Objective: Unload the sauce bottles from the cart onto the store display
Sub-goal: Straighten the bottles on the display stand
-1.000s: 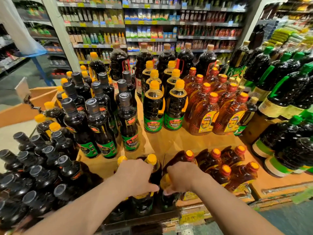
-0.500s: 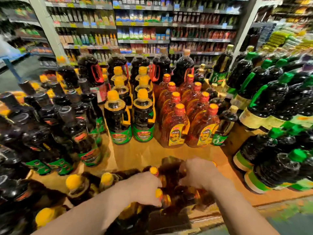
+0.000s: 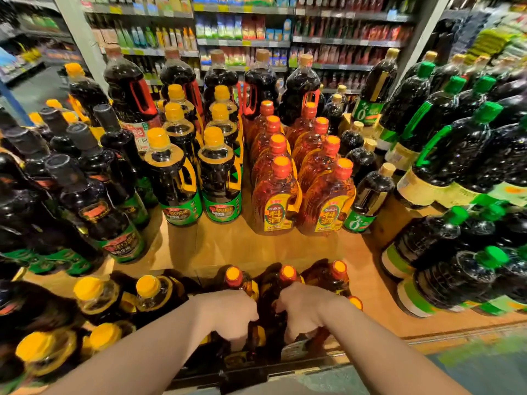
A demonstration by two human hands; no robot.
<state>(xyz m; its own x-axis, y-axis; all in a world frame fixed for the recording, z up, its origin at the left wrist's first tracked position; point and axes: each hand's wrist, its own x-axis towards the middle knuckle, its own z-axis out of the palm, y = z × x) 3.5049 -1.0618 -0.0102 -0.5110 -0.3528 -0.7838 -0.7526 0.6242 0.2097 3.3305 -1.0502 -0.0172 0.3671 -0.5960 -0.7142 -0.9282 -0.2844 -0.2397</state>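
- My left hand (image 3: 228,316) and my right hand (image 3: 306,309) are low at the near edge, each with the fingers curled around one amber bottle, so I judge that I lift two in one go.
- The left hand's bottle (image 3: 238,280) and the right hand's bottle (image 3: 285,283) are close side by side. Only their orange caps and shoulders show above my knuckles, and I cannot tell if they already stand on the display.
- I see four orange caps near my hands, counting the two that I hold. One more bottle (image 3: 336,276) is just right of them.
- On the wooden display (image 3: 242,246), the amber bottles stand in two files with labels toward me. I count four in the left file (image 3: 275,201) and four in the right file (image 3: 328,203).
- I think the bare wood in front of these files is where my two belong.
- Left of them, dark bottles with yellow caps (image 3: 178,178) stand also in two files, about three in each.
- Four yellow caps (image 3: 147,286) are at the near left, maybe in the cart.
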